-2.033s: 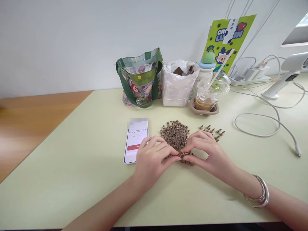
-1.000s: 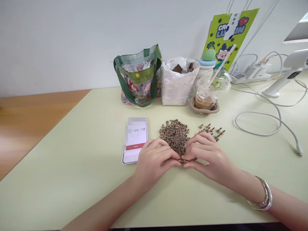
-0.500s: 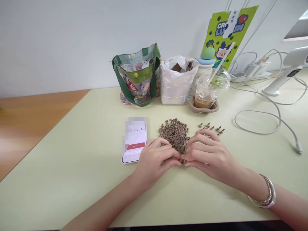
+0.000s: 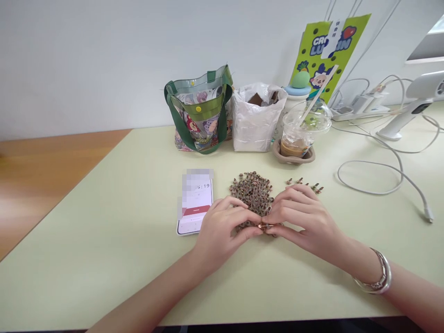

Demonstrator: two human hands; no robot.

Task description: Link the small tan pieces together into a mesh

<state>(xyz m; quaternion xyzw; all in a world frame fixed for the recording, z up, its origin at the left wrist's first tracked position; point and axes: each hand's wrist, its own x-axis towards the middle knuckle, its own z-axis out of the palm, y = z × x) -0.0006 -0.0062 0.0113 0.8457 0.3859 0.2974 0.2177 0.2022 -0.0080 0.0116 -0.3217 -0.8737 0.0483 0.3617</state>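
A heap of small brassy screws (image 4: 251,192) lies on the pale table in front of me. At its near edge, my left hand (image 4: 227,226) and my right hand (image 4: 305,219) meet fingertip to fingertip. Between them is a single screw (image 4: 266,226), lying roughly sideways, with thumb and forefinger of each hand closed on it. Any finer detail on the screw is too small to make out. Beyond my right hand's knuckles is a small group of separate screws (image 4: 316,188), partly hidden by that hand.
A phone (image 4: 196,210) showing a timer lies left of the heap. Behind stand a green-handled bag (image 4: 201,115), a white plastic bag (image 4: 251,125) and an iced-drink cup (image 4: 294,141) in a cardboard holder (image 4: 294,158). A white cable (image 4: 381,162) loops at the right.
The screw between my fingertips has turned and shows more of its length now. My right fingers have shifted slightly; the heap looks the same.
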